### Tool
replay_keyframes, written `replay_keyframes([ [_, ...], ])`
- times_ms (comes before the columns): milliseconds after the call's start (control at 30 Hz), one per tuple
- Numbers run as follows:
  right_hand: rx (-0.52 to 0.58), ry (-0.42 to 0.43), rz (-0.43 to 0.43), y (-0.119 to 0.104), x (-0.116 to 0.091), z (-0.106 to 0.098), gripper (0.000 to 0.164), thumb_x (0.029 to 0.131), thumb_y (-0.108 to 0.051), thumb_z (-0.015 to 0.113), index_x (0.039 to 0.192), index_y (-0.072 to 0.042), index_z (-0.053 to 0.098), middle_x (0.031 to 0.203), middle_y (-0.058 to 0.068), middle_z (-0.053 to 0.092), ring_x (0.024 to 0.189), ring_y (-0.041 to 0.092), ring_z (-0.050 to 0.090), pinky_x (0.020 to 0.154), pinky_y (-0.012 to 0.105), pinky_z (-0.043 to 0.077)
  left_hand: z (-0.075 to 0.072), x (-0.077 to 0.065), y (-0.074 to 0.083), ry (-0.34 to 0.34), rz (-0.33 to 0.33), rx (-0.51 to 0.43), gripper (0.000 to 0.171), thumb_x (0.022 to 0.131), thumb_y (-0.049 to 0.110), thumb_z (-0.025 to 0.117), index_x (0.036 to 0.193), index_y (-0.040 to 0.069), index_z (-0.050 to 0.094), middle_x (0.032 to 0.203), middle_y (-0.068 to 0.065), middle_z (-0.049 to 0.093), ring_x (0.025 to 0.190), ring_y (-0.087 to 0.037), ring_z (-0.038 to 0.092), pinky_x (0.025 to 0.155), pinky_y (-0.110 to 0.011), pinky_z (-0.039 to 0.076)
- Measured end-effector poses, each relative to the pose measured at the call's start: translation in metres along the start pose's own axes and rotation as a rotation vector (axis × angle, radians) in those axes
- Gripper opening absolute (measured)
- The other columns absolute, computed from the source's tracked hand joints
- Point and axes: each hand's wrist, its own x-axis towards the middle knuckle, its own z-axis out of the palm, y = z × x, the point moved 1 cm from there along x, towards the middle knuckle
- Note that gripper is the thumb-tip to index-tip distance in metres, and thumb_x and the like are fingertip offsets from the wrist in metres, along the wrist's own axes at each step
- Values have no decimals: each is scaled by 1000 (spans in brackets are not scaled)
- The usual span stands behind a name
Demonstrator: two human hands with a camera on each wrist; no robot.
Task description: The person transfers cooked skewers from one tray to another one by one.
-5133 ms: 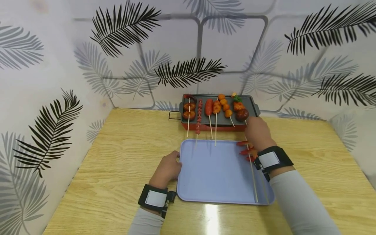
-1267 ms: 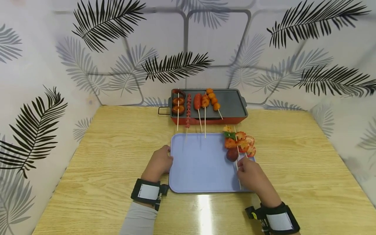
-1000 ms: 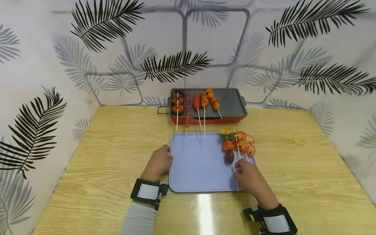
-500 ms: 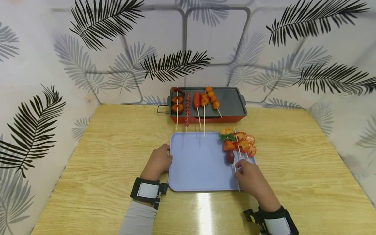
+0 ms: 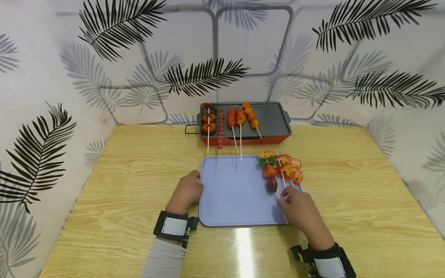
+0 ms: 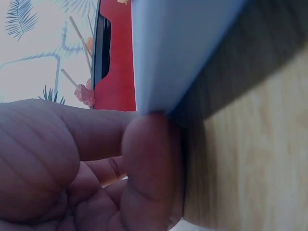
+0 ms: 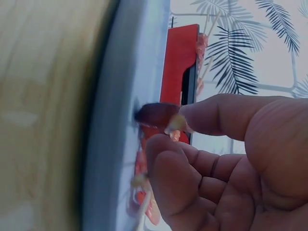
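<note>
My left hand [image 5: 187,190] holds the left edge of a pale blue tray [image 5: 229,222]; the left wrist view shows a fingertip [image 6: 150,149] against its side. Over the tray's right part, my right hand [image 5: 299,206] pinches the stick of a mixed skewer. Threaded on that skewer are a yellow piece [image 5: 265,154], a green pepper piece [image 5: 267,161], an orange-red chunk [image 5: 269,170] and a dark brown ball [image 5: 272,184]. Skewers with red and orange slices [image 5: 287,171] lie just right of it, their lower sticks partly hidden by my right hand.
Behind the tray stands a red grill [image 5: 248,141] with a dark top and a wire handle [image 5: 191,129]. It carries brown-slice [image 5: 209,128], pink [image 5: 221,125], sausage [image 5: 231,117], orange meat [image 5: 240,117] and orange ball [image 5: 251,116] skewers. Some sticks overhang its front towards the tray.
My right hand has brought the mixed skewer from the grill's right end down onto the tray, beside the slice skewers. Lately it shifts only slightly. My left hand stays at the tray edge.
</note>
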Motion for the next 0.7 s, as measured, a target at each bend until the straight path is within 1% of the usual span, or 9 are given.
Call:
replay_keyframes([
  [100, -27, 40, -19, 1, 2, -4, 24, 90, -15, 65, 103, 6, 64, 74, 7, 62, 64, 21, 53, 56, 35, 44, 0, 0, -1, -2, -10, -11, 39, 99, 8, 53, 135, -5, 51, 103, -17, 65, 73, -22, 60, 55, -29, 49],
  [200, -50, 86, -48, 2, 3, -7, 26, 92, -15, 65, 107, 6, 64, 82, 10, 64, 70, 23, 55, 62, 38, 48, -1, -1, -2, -1, -13, -19, 39, 99, 8, 53, 135, -5, 51, 104, -18, 65, 73, -22, 61, 55, -30, 50],
  [300, -72, 135, -99, 4, 4, -10, 28, 92, -14, 66, 112, 7, 63, 91, 14, 63, 79, 26, 57, 69, 42, 51, -1, 0, -2, 4, -3, -17, 39, 98, 7, 53, 135, -5, 51, 104, -18, 65, 76, -22, 61, 57, -30, 51],
  [400, -97, 191, -166, 5, 5, -12, 31, 91, -12, 68, 114, 8, 62, 99, 19, 62, 87, 31, 59, 76, 49, 52, 0, 0, -3, 9, 11, -12, 38, 98, 7, 54, 134, -5, 52, 103, -18, 66, 77, -22, 62, 58, -31, 51],
  [533, -140, 247, -256, 8, 5, -9, 33, 90, -11, 70, 116, 7, 61, 110, 22, 60, 96, 35, 59, 84, 53, 51, 0, 0, -3, 9, 10, -19, 38, 98, 7, 54, 134, -5, 52, 104, -18, 66, 76, -22, 62, 58, -31, 51],
  [633, -198, 255, -323, 11, 7, -7, 38, 89, -13, 72, 120, 6, 60, 121, 25, 57, 110, 40, 57, 93, 56, 48, 0, 0, -2, 4, -5, -37, 39, 98, 7, 53, 135, -5, 52, 105, -18, 65, 74, -22, 62, 56, -30, 52],
  [700, -251, 256, -366, 12, 8, -5, 48, 88, -16, 74, 127, 6, 56, 133, 28, 52, 123, 43, 50, 99, 59, 42, 1, 0, -2, -1, -16, -47, 39, 99, 8, 53, 136, -4, 51, 105, -18, 65, 72, -22, 62, 55, -30, 52],
])
